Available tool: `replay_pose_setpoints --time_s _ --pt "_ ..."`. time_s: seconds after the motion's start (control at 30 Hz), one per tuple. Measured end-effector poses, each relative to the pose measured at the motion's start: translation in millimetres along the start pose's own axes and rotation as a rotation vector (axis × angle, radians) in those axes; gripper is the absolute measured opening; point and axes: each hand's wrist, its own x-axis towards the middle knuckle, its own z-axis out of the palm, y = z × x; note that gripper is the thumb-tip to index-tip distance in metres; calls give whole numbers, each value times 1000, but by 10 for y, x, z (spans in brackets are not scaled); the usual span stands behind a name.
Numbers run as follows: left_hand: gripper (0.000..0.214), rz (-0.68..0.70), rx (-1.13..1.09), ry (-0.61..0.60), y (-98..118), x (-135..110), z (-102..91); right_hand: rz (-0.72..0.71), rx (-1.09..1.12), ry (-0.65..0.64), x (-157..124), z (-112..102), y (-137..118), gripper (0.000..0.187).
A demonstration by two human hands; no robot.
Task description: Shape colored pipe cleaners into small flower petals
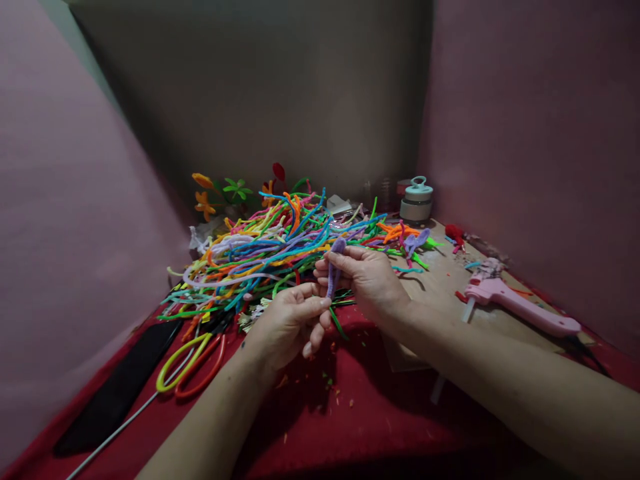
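A bent purple pipe cleaner [335,265] stands upright between both hands. My right hand [367,277] pinches its upper part, fingers curled round it. My left hand [295,320] pinches its lower end between thumb and forefinger. Both hands hover just in front of a large heap of pipe cleaners in many colours [270,250] lying on a red cloth [350,413].
A pink glue gun [515,307] lies on a brown board at the right. Scissors with yellow and orange handles [187,363] and a black flat strip [120,387] lie at the left. Pipe-cleaner flowers [220,193] and a small round container [416,200] stand at the back. Pink walls close both sides.
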Motion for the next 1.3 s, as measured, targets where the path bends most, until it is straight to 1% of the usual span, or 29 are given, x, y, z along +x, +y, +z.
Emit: replay_pose_setpoints --time_s 0.07,0.2,0.3,0.43,0.53,0.6,0.63,0.7,0.77,0.83,0.93,1.03,1.1,1.17,1.3 --pt "14 -9 37 -9 26 -18 -5 3 -14 -12 -7 1 -8 11" --pt "13 11 212 72 75 -51 47 30 -63 -16 -19 -3 -12 9" --pt "14 16 329 100 89 -58 86 81 -76 8 -24 -7 -15 6" --pt "15 9 393 111 78 -52 82 109 -40 14 -5 -26 -1 5" --pt "15 48 406 114 74 -54 69 110 28 25 35 -57 23 5" --pt "19 130 415 98 83 -67 67 140 61 65 65 -79 36 2" --pt "25 187 421 76 89 -77 66 163 72 88 80 -89 40 0" --pt "36 314 454 12 97 -98 54 216 98 118 107 -105 46 4" --pt "40 442 558 -28 89 -106 24 253 145 112 126 -114 49 6" --pt "36 574 744 8 61 -92 -21 276 174 89 134 -116 54 7" --pt "26 785 1044 140 4 -39 -80 304 164 62 120 -107 66 7" --pt "19 959 1211 226 -37 8 -93 308 154 56 84 -87 85 6" --pt "20 1034 1265 244 -48 16 -83 290 159 54 61 -74 98 6" --pt "24 1082 1296 230 -48 9 -71 278 165 52 50 -70 109 6" --pt "29 1111 1289 167 -39 -18 -66 263 154 59 62 -84 129 5"
